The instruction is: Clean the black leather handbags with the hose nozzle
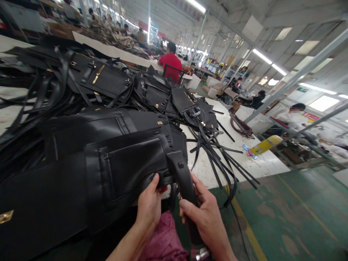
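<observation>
My left hand point(150, 203) pinches the near edge of a black leather bag panel point(136, 165), thumb on top and fingers underneath. This panel has a zipped pocket and lies over other black panels. Just to the right, my right hand point(203, 212) is closed round a long black strap-like piece point(181, 174), which has a small square fitting near its wide upper end. A shiny metal part point(202, 253) shows below that hand; whether it belongs to the same piece, I cannot tell. The strap-like piece overlaps the panel's right end.
Black bag parts point(108, 78) with straps and gold fittings are piled across the white table point(201, 170). Loose straps point(217, 159) hang over its front edge. A yellow bottle point(266, 145) and coiled brown straps point(240, 125) lie at right. A person in red point(172, 63) sits beyond.
</observation>
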`<state>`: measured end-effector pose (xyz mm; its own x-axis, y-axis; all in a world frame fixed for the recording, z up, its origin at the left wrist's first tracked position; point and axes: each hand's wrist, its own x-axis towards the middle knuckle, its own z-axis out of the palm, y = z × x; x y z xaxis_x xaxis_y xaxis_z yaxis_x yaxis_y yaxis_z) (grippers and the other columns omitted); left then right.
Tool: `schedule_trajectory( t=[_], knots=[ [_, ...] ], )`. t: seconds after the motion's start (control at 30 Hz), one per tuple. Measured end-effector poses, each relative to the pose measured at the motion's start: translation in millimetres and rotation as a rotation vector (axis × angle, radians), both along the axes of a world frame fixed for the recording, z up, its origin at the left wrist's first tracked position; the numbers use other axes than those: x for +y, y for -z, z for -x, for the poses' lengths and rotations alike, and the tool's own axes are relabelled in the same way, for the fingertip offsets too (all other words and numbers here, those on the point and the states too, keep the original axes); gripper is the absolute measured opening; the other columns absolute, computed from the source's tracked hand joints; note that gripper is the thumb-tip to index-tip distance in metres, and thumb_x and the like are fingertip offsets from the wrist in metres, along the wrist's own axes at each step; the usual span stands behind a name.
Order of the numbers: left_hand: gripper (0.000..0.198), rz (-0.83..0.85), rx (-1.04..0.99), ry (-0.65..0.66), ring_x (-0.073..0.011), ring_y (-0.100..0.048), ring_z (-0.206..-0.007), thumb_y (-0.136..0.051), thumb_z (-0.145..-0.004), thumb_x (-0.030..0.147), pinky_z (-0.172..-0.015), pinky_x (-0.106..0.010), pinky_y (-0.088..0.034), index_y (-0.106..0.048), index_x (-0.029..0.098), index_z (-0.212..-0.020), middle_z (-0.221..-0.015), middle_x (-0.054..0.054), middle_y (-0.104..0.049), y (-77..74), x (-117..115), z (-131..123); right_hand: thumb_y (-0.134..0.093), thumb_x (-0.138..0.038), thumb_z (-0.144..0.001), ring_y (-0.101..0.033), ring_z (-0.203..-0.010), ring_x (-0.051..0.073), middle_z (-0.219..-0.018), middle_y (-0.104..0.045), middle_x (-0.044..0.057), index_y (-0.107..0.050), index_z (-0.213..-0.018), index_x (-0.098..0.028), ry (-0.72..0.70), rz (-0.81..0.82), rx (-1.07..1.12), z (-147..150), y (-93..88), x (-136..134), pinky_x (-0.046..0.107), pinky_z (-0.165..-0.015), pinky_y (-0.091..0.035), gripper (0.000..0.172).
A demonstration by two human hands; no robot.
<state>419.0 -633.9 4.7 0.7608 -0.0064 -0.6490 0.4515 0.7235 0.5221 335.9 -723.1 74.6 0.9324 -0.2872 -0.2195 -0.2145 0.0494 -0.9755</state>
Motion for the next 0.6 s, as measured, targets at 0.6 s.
schedule_trajectory(
  t=[0.6],
  knots=[
    [0.016, 0.1, 0.028, -0.032, -0.0127, -0.06, -0.054, -0.073, -0.051, 0.009, -0.054, -0.025, -0.047, -0.063, 0.012, -0.063, -0.061, 0.0, -0.066, 0.9, -22.2, 4.6, -0.063, -0.015, -0.065, -0.053, -0.052, 0.011, -0.074, -0.061, -0.001, -0.042, -0.128, -0.021, 0.085, 0.002, 0.075, 18.9, 4.9, -11.9, 0.021, -0.046, -0.045, 0.066]
  ],
)
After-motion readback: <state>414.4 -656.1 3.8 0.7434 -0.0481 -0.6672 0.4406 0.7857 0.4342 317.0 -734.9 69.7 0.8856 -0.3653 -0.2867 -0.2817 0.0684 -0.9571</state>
